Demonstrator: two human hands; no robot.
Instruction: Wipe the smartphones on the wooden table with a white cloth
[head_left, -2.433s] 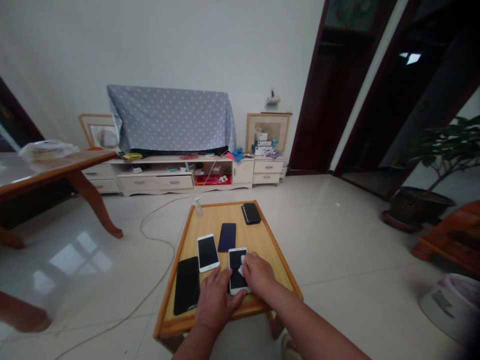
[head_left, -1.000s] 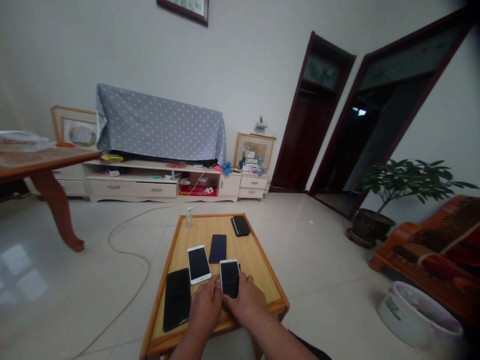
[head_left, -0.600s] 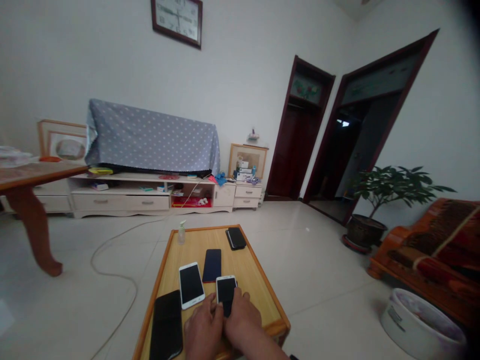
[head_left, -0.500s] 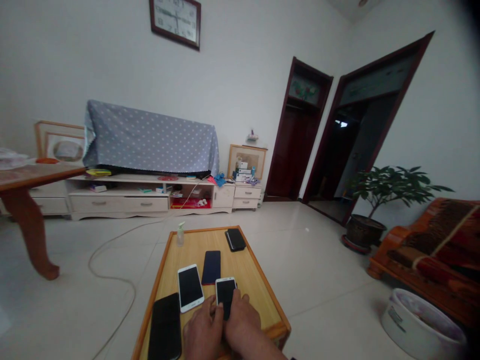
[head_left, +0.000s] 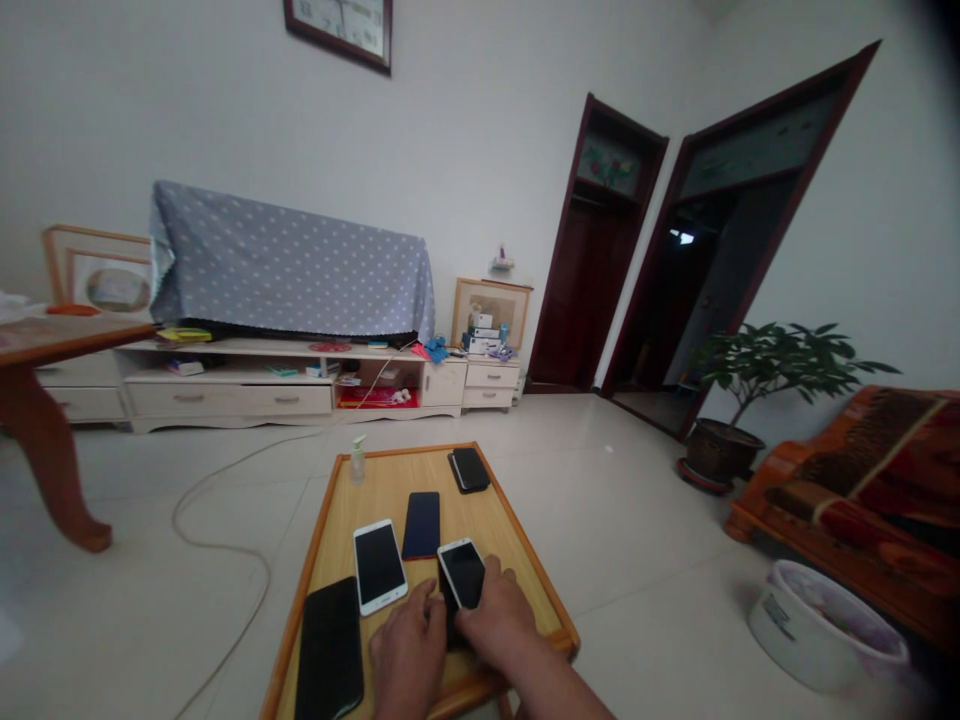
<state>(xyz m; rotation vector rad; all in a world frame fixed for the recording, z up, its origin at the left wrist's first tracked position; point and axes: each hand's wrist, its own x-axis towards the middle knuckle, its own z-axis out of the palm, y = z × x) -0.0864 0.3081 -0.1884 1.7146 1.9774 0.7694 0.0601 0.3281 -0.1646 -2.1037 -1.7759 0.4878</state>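
Far ahead of the hands, a long cream cabinet (head_left: 225, 405) runs along the wall, its top half hidden under a grey polka-dot cloth (head_left: 285, 260). Ahead and to the right stand two dark wooden door frames (head_left: 637, 230), and further right of the hands are an orange wooden bench (head_left: 840, 490) and a potted plant (head_left: 724, 400). Well left of the hands is the corner of a wooden table (head_left: 45, 340), and a pale cable (head_left: 217, 520) loops across the floor tiles. Nearer, to the right of the hands, sits a white plastic basin (head_left: 825, 625).

Directly under the hands lies a low wooden desk (head_left: 405, 452) with a raised orange-brown rim. The left hand (head_left: 409, 655) and right hand (head_left: 499, 610) rest close together near its front edge, fingers slightly curled. A white smartphone (head_left: 463, 573) lies skewed just ahead of them, its lower edge between the two hands, and the right hand's fingers (head_left: 491, 575) touch its lower right side. Whether either hand is gripping it, I cannot tell.

Left of the hands lie a large black smartphone (head_left: 328, 650) and a second white smartphone (head_left: 379, 565). Ahead of them are a navy smartphone (head_left: 421, 525), a black smartphone (head_left: 469, 469) and a small pump bottle (head_left: 358, 460) near the far rim.
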